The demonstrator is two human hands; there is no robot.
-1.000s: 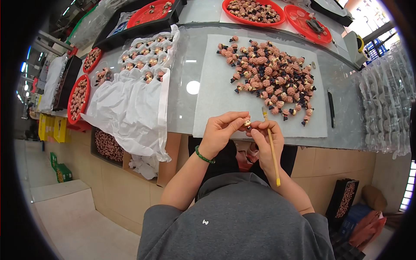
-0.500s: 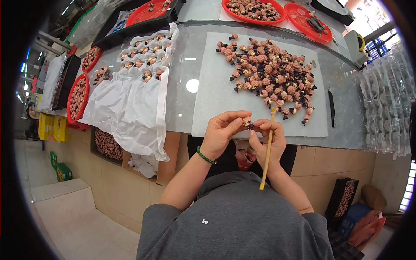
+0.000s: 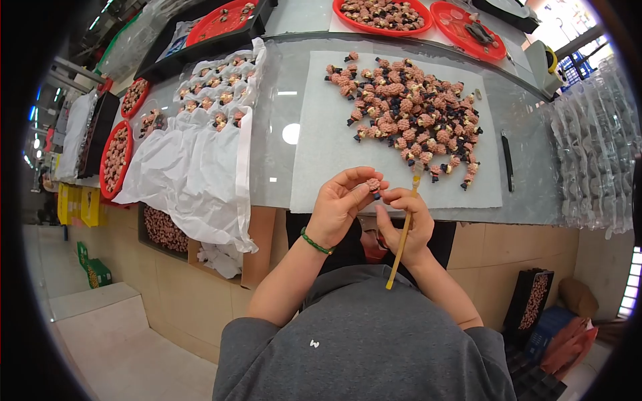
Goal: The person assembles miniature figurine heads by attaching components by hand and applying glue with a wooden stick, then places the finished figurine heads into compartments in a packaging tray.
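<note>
Between the thumb and fingers of my left hand [image 3: 336, 208] is a small figurine [image 3: 374, 185] with a bumpy pink head and a dark lower part. My right hand [image 3: 416, 230] holds a thin brush [image 3: 400, 252] with a yellow handle, its bristle end pointing away from me. The right thumb and forefinger are parted, close beside the figurine's dark end. Just beyond both hands, a large pile of similar figurines [image 3: 418, 113] lies on a white sheet [image 3: 321, 154].
At left, a tray lined with white paper [image 3: 194, 160] holds figurines in rows. Red bowls [image 3: 115, 160] of pink pieces stand farther left. A black pen [image 3: 507, 160] and stacked clear plastic trays [image 3: 592, 147] lie at right. A red plate [image 3: 468, 30] sits at the back.
The figurine has turned in my left fingers, its dark end now pointing downward. My right fingertips have drawn slightly away from it, and the brush leans more. The view has shifted slightly.
</note>
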